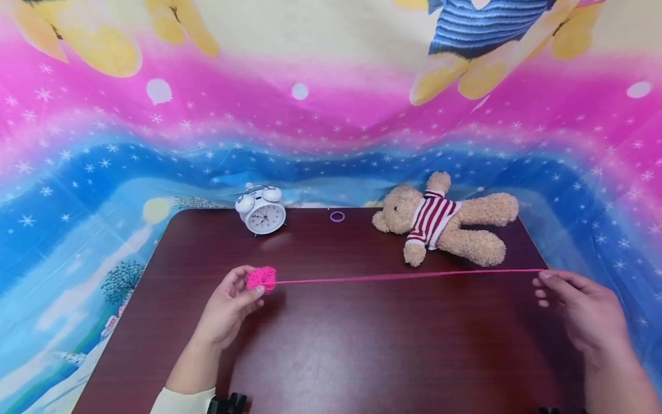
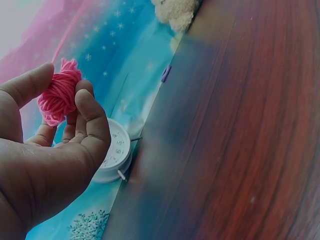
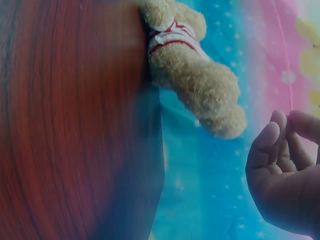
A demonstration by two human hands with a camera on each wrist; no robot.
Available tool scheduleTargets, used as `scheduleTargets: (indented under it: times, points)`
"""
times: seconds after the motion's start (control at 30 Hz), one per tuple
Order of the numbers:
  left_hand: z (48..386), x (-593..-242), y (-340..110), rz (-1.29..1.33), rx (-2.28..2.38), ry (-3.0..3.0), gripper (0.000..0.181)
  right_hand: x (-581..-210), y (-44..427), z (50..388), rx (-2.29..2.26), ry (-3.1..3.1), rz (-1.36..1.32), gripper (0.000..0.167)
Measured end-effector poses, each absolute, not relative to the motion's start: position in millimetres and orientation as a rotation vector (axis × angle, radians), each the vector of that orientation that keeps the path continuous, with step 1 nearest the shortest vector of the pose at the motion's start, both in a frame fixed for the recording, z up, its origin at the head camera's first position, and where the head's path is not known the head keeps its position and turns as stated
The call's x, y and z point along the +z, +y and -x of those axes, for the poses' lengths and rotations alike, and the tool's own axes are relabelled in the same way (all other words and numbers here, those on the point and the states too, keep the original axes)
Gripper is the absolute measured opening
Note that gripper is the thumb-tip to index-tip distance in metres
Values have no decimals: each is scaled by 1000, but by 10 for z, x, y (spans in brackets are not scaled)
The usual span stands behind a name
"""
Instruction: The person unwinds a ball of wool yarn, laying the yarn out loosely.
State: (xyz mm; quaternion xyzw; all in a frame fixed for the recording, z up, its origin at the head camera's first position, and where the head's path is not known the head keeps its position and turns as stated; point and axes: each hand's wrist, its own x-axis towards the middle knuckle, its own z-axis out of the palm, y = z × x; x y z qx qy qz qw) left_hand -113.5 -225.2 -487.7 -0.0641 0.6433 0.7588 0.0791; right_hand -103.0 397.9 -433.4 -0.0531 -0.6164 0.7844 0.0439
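Note:
A small bundle of bright pink yarn [image 1: 261, 278] is held between the thumb and fingers of my left hand [image 1: 230, 305], above the left part of the table. From it a pink strand [image 1: 362, 279] runs nearly straight across to the right. My right hand [image 1: 589, 310] pinches the strand's far end between thumb and forefinger. In the left wrist view the wound yarn [image 2: 60, 95] shows between thumb and curled fingers. The right wrist view shows the right hand [image 3: 285, 175] with the thin strand rising from its fingertips.
On the dark wooden table [image 1: 331, 345], a white twin-bell alarm clock [image 1: 265, 213] stands at the back left. A purple ring [image 1: 337, 217] lies at the back middle. A teddy bear [image 1: 439, 221] in a striped shirt lies at the back right. A printed cloth [image 1: 331, 138] hangs around the table.

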Motion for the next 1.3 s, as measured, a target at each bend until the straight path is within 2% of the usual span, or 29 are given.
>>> scheduleTargets:
  times: [0.37, 1.1, 1.3]
  points:
    - [1094, -4883, -2449, 153, 2345, 1889, 39, -4410, 4206, 1029, 2443, -1827, 228, 22]
    - [1031, -4819, -2732, 135, 2417, 1844, 44, -4472, 4387, 1050, 2428, -1841, 192, 21]
    - [993, -4840, -2801, 90, 2421, 1825, 35, -4490, 4416, 1062, 2428, -1849, 244, 21]
